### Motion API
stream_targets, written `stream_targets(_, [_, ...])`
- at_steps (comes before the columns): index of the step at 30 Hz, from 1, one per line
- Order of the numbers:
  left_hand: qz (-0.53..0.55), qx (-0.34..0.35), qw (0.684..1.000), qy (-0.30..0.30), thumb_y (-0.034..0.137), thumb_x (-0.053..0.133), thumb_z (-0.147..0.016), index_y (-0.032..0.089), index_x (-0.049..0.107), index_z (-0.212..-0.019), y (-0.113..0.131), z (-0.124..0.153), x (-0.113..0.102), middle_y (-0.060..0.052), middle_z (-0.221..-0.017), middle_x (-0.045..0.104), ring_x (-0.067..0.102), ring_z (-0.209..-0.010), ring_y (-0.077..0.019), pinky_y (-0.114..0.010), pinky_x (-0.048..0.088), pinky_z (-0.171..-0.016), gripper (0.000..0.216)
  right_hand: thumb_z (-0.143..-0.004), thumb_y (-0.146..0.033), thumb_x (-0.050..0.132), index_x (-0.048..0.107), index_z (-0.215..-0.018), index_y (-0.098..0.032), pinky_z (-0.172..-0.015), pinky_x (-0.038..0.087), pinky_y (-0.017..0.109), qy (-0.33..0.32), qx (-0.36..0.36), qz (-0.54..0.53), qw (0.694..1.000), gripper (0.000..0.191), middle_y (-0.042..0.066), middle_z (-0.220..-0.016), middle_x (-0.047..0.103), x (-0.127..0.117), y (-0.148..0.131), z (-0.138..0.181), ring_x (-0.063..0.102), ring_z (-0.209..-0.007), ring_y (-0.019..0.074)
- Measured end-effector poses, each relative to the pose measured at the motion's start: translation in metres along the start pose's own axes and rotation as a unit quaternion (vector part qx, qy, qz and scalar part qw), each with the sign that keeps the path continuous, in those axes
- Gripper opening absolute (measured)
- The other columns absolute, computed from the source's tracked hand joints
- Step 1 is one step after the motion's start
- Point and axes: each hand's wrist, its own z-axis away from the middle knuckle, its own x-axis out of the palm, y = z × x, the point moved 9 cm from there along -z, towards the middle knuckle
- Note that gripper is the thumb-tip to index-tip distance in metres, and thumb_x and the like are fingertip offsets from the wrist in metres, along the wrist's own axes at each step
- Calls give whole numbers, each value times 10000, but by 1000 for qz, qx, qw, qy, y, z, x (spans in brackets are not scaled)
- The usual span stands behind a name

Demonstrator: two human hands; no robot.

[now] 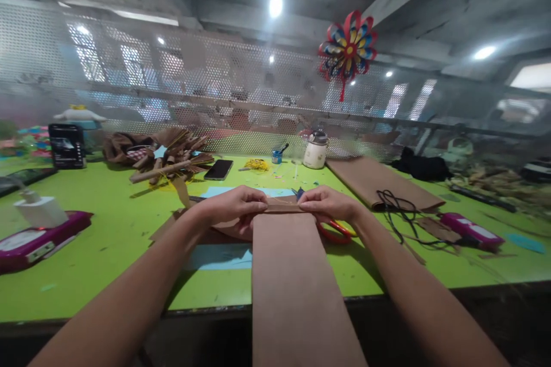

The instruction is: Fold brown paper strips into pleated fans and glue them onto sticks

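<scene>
A long strip of brown paper runs from between my hands down over the table's front edge. Its far end is folded over in a narrow band. My left hand pinches the left end of that fold, thumb on top. At the right end, my right hand grips the fold the same way. Scissors with red-orange handles lie beside my right hand, partly covered by it. Under and left of the strip are light blue paper and more brown paper pieces, partly hidden by my left forearm.
On the green table stand a cream bottle and a small blue jar. A phone lies near rolled brown paper sticks. Folded brown paper, black cable and purple power strips flank the work area.
</scene>
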Motion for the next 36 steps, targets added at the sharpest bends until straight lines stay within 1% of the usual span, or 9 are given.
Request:
stream_targets(4, [52, 23, 998, 13, 432, 461, -832, 154, 510, -913, 9, 2, -3, 39, -523, 517, 486, -425, -79, -197, 352, -446, 294, -768, -403, 572, 606, -786, -113, -370, 341, 179, 90, -55, -113, 988, 292, -24, -530, 537, -16, -4, -2, 446, -376, 54])
stream_targets(7, [127, 37, 991, 1, 408, 444, -850, 157, 492, -949, 8, -3, 6, 18, -567, 538, 522, -494, -93, -214, 374, -502, 275, -705, -349, 654, 616, -897, -135, -546, 459, 222, 148, -96, -203, 963, 291, 24, -714, 630, -19, -10, -3, 568, -562, 96])
stream_targets(10, [222, 43, 974, -29, 392, 473, -838, 168, 484, -1001, 1, -10, 24, 5, -631, 533, 519, -533, -102, -237, 377, -533, 277, -651, -249, 705, 575, -1084, -177, -672, 475, 265, 76, -82, -203, 973, 459, 51, -885, 650, 7, -18, -8, 603, -737, 141])
stream_targets(13, [299, 59, 952, -31, 381, 531, -804, 174, 504, -1034, 1, -15, 36, -23, -792, 542, 469, -567, -80, -242, 365, -565, 310, -693, -243, 664, 627, -984, -149, -694, 468, 282, 48, -103, -171, 979, 308, 60, -842, 642, 22, -29, -7, 587, -749, 151])
stream_targets(19, [237, 69, 969, -7, 390, 563, -769, 190, 617, -944, 9, -15, 41, -43, -936, 595, 516, -885, -182, -298, 369, -777, 272, -696, -212, 654, 632, -740, -140, -615, 430, 238, 106, -138, -134, 975, 87, 16, -725, 585, 15, -37, -5, 515, -623, 98])
stream_targets(23, [265, 20, 960, 83, 418, 575, -744, 151, 618, -888, -15, -20, 18, -56, -785, 608, 546, -710, -154, -297, 400, -692, 307, -745, -280, 613, 610, -837, -158, -578, 396, 217, 104, -101, -146, 979, 152, 0, -724, 571, 13, -27, -8, 491, -600, 81])
stream_targets(28, [222, 22, 955, 196, 460, 473, -803, 135, 605, -878, -24, -17, -16, -61, -803, 609, 535, -703, -127, -255, 393, -665, 359, -802, -310, 527, 616, -792, -133, -548, 337, 204, 22, -68, 73, 995, 198, -7, -685, 533, 30, -16, -14, 430, -600, 76])
stream_targets(33, [-17, 59, 994, 89, 372, 598, -713, 138, 646, -799, -7, -22, 10, -38, -784, 624, 530, -737, -149, -251, 381, -683, 254, -801, -277, 498, 622, -716, -142, -505, 299, 206, 31, -75, 238, 968, 201, -25, -598, 508, 38, -16, -19, 385, -546, 71])
stream_targets(36, [-53, 51, 992, 104, 300, 602, -688, 136, 617, -737, -14, -24, 8, -11, -692, 593, 501, -655, -126, -238, 370, -632, 172, -771, -288, 528, 642, -707, -141, -526, 339, 213, 87, -67, 243, 964, 197, -5, -619, 564, 29, -18, -19, 450, -572, 87])
